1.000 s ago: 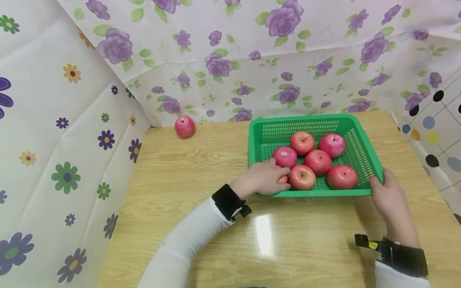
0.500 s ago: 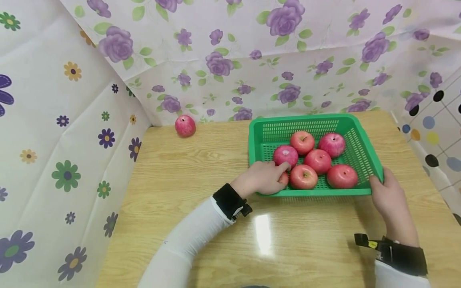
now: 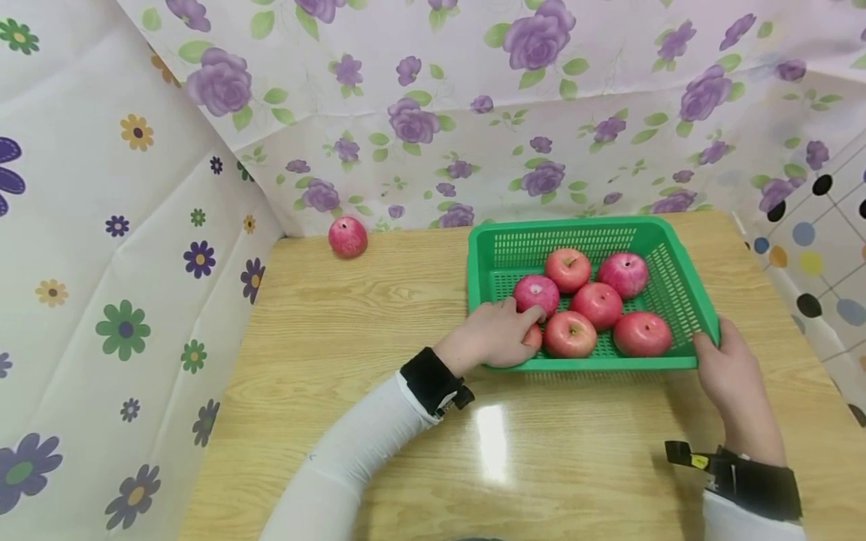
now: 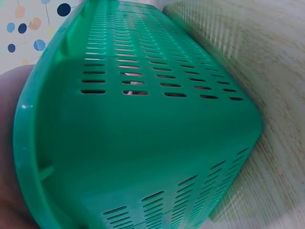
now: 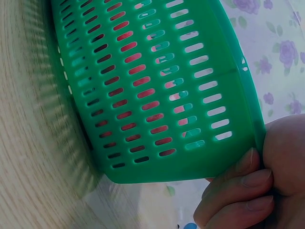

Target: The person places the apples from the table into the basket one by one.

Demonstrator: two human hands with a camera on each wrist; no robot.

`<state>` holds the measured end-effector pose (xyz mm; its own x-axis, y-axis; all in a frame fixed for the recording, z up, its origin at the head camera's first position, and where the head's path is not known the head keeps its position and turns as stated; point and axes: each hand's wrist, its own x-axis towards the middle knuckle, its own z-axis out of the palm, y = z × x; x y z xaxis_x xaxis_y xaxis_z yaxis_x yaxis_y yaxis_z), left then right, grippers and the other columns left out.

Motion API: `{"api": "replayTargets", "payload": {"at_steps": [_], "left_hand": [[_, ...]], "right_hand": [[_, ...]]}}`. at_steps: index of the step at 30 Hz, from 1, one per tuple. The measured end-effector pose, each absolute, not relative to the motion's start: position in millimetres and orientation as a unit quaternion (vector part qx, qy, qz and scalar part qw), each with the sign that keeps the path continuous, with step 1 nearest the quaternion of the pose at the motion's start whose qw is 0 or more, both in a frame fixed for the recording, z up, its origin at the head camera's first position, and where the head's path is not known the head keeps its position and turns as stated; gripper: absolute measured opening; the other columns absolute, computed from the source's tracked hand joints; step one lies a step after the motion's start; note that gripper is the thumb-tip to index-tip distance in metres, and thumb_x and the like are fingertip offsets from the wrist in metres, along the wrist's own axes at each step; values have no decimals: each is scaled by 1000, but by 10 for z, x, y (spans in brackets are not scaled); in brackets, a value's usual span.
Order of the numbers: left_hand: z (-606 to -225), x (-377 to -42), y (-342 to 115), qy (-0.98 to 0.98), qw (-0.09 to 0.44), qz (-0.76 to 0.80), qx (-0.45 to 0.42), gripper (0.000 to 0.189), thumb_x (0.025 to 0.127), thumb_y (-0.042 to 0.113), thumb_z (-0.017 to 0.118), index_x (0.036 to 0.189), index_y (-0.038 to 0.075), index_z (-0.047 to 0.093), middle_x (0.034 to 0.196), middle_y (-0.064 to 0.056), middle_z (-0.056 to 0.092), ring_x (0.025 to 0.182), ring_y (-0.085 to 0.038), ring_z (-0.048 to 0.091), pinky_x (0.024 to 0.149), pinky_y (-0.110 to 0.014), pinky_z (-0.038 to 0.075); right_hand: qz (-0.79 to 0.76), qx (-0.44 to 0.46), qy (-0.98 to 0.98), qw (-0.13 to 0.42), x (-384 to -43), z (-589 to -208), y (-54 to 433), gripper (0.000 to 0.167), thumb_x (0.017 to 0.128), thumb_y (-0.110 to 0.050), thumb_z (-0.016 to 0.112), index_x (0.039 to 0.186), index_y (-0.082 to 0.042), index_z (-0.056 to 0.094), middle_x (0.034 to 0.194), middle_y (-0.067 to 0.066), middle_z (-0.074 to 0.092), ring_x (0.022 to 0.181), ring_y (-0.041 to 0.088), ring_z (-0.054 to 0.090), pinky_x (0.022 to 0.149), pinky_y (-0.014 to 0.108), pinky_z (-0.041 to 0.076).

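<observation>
A green plastic basket (image 3: 582, 364) with slotted sides holds several red apples. Inside its front left corner, my left hand (image 3: 497, 334) grips an apple (image 3: 533, 336), mostly covered by the hand. A darker pink-red apple (image 3: 541, 289) lies just beyond those fingers, and a paler apple (image 3: 570, 334) sits to the right. My right hand (image 3: 734, 376) holds the basket's front right corner; in the right wrist view its curled fingers (image 5: 238, 195) press under the rim from outside. Only part of the left hand (image 4: 14, 143) shows behind the rim in the left wrist view.
One more apple (image 3: 348, 237) stands alone at the back left of the wooden table (image 3: 325, 315). A flowered sheet (image 3: 413, 150) hangs along the back edge, and another patterned sheet (image 3: 155, 263) on the left. A spotted covering (image 3: 819, 278) lines the right side.
My left thumb, visible over the corner apple a second ago, has drawn back out of sight, while a finger has shifted slightly on the apple. The right hand and basket stay nearly still.
</observation>
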<state>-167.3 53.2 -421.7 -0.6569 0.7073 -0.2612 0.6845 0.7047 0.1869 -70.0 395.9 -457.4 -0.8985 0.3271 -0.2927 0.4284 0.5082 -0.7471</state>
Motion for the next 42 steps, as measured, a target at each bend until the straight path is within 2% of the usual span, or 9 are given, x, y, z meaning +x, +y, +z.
{"api": "replayTargets", "payload": {"at_steps": [6, 12, 16, 20, 25, 30, 33, 36, 42], "left_hand": [[-4237, -1677, 522, 911, 145, 34, 384, 43, 106, 44, 53, 145, 25, 54, 122, -11, 56, 104, -21, 58, 81, -35, 50], [-4234, -1666, 501, 912, 124, 42, 388, 46, 105, 43, 55, 147, 24, 55, 138, -12, 45, 114, -25, 54, 94, -39, 50], [-4226, -1663, 460, 909, 108, 61, 399, 48, 103, 40, 58, 147, 20, 54, 139, -12, 43, 113, -25, 51, 93, -39, 50], [-4240, -1674, 414, 903, 97, 82, 411, 59, 102, 40, 61, 155, 17, 49, 141, -14, 40, 117, -25, 49, 96, -38, 50], [-4252, -1706, 356, 891, 93, 134, 424, 70, 102, 39, 65, 162, 11, 42, 151, -19, 36, 125, -26, 47, 103, -37, 49], [-4220, -1762, 258, 868, 86, 232, 431, 67, 101, 29, 67, 160, 9, 41, 155, -17, 31, 132, -24, 43, 104, -32, 48], [-4185, -1832, 178, 858, 44, 291, 421, 61, 103, 27, 67, 157, 9, 43, 158, -17, 29, 135, -27, 46, 107, -37, 49], [-4165, -1932, 66, 854, -21, 339, 394, 58, 105, 27, 66, 155, 6, 43, 161, -19, 28, 136, -32, 50, 109, -45, 50], [-4201, -2220, -336, 860, -137, 384, 306, 60, 104, 24, 63, 153, 1, 39, 160, -24, 29, 147, -38, 38, 123, -52, 32]], "right_hand": [[-445, 220, 866, 56, -703, -4586, 3961, 72, 114, -40, 24, 169, 2, 3, 166, 40, 23, 149, 63, 25, 110, 82, 27], [-442, 223, 867, 60, -713, -4556, 3954, 72, 114, -39, 23, 169, 2, 3, 167, 39, 21, 150, 61, 24, 111, 81, 26], [-438, 226, 868, 63, -719, -4554, 3947, 72, 114, -39, 22, 169, 2, 2, 167, 38, 20, 151, 61, 23, 111, 80, 26], [-437, 226, 869, 63, -723, -4562, 3956, 72, 114, -40, 23, 169, 2, 2, 167, 38, 21, 150, 60, 24, 111, 80, 27], [-435, 227, 869, 66, -717, -4565, 3969, 73, 114, -41, 23, 169, 1, 2, 167, 38, 21, 149, 61, 24, 110, 81, 27], [-437, 224, 869, 69, -708, -4561, 3967, 73, 113, -41, 24, 169, 1, 3, 167, 39, 20, 149, 63, 22, 109, 82, 27], [-439, 225, 867, 70, -709, -4556, 3971, 74, 113, -42, 24, 170, 0, 3, 168, 38, 18, 151, 63, 20, 110, 82, 25], [-442, 228, 865, 70, -711, -4559, 3982, 74, 114, -43, 24, 170, -1, 2, 169, 37, 17, 151, 63, 19, 110, 82, 24], [-441, 227, 866, 69, -711, -4570, 3990, 74, 114, -43, 25, 170, -1, 3, 168, 38, 19, 150, 62, 22, 110, 82, 26]]}}
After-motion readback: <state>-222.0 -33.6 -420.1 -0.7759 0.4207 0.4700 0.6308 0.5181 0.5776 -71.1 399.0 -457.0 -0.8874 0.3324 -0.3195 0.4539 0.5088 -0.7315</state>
